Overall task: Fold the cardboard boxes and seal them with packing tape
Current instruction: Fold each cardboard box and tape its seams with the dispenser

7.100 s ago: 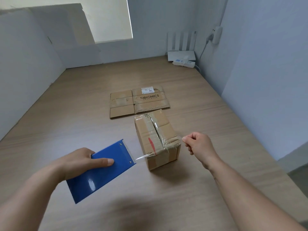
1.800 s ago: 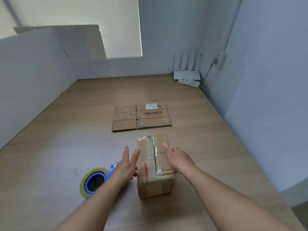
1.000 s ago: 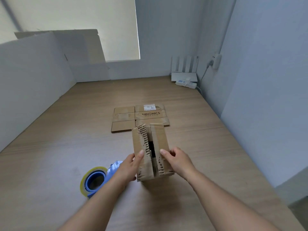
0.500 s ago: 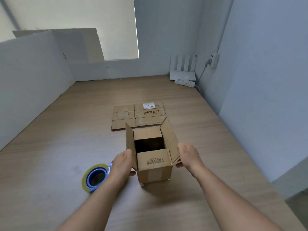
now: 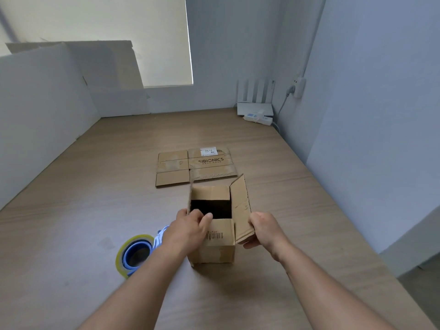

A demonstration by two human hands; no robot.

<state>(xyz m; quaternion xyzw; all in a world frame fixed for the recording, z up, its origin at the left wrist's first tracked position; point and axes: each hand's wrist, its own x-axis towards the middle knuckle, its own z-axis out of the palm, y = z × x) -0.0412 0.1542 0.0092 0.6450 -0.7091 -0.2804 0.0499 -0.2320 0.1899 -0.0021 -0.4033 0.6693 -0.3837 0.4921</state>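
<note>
A small cardboard box (image 5: 215,248) stands upright on the wooden table, top open, its inside dark. My left hand (image 5: 189,231) lies over its near left corner, fingers curled across the upright left flap and onto the near flap with the barcode. My right hand (image 5: 263,231) pinches the near edge of the raised right flap (image 5: 240,206). The far flap is folded inward. A blue tape dispenser with a yellowish roll of tape (image 5: 134,254) lies on the table just left of the box, partly behind my left forearm.
A flattened cardboard box printed SIBIONICS (image 5: 195,166) lies farther back in the middle of the table. A white router and power strip (image 5: 257,113) sit in the far right corner. White panels wall the left and back; the table's right edge runs along the wall.
The box, turned open end up a second ago, stays put. My left hand has moved from the outer left wall onto the near left corner. The left flap stands more upright.
</note>
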